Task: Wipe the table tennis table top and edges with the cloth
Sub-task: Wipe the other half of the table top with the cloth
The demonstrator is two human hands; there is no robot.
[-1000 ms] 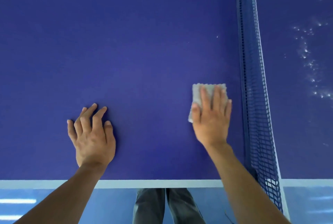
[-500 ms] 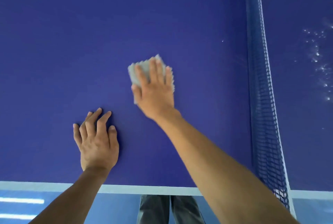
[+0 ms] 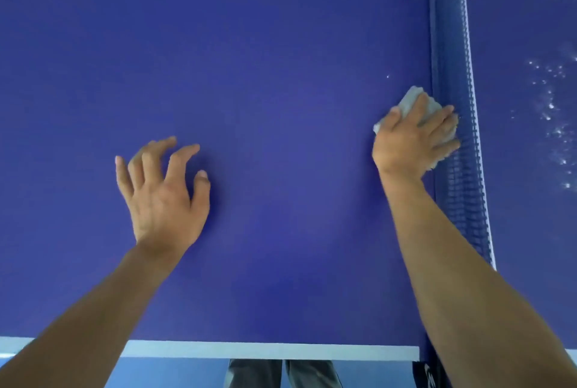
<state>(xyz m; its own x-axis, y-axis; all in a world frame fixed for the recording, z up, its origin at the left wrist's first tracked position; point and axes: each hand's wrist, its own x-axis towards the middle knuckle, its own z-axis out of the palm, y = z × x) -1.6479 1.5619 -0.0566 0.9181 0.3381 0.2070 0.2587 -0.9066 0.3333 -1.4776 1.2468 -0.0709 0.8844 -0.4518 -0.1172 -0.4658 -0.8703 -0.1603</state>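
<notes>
Pins the cloth (image 3: 409, 99) flat under the spread right grip (image 3: 412, 140), tight against the net (image 3: 452, 44), so likely sweeps leftward next, toward the splayed, empty left grip (image 3: 162, 194).

Most of the cloth (image 3: 411, 99) is buried under the right hand (image 3: 412, 142), with just a grey top and one corner peeking out. Those fingers (image 3: 443, 133) smear into the net (image 3: 449, 28), and I can't tell if they touch it. The net's near end vanishes behind the forearm (image 3: 468, 278). There are white specks (image 3: 550, 106) beyond, too blurred to name. Trousers (image 3: 281, 375) show below the table (image 3: 265, 351), cut off at the bottom.
</notes>
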